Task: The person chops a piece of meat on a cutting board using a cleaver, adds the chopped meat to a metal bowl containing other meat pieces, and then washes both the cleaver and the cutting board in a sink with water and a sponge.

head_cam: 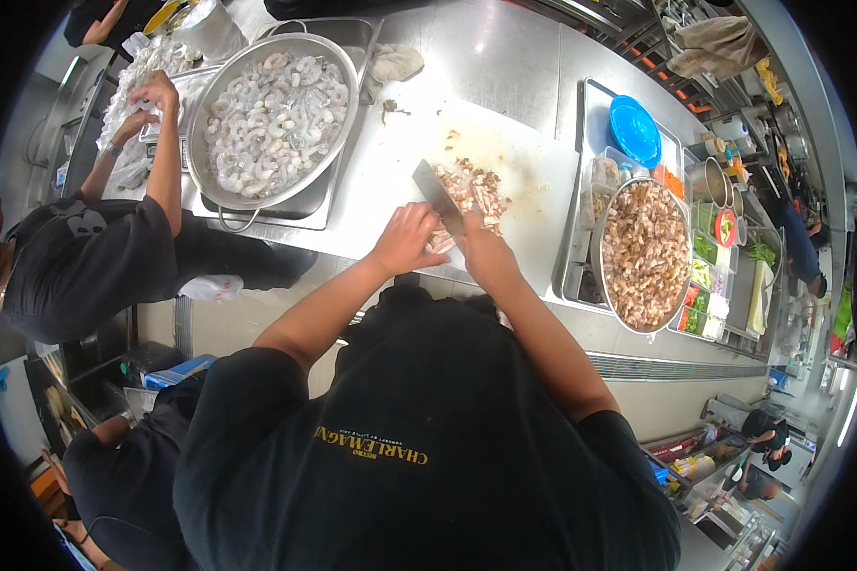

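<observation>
My right hand [491,255] grips the handle of a cleaver [437,194], its broad blade angled up and to the left over a white cutting board [543,243]. Fingers of my left hand [408,235] press beside the blade, on pale strips of meat [440,241] at the board's near side. Chopped brown and pink meat [484,187] lies in a loose heap just beyond the cleaver. The fingertips of my left hand are partly hidden by the blade.
At left, a large metal basin [241,203] holds peeled shrimp; a co-worker's hands [156,91] are beyond it. A crumpled cloth [396,63] lies behind. At right, a metal bowl of diced meat [646,250] and a blue lid [635,131] sit near containers of cut vegetables [701,273].
</observation>
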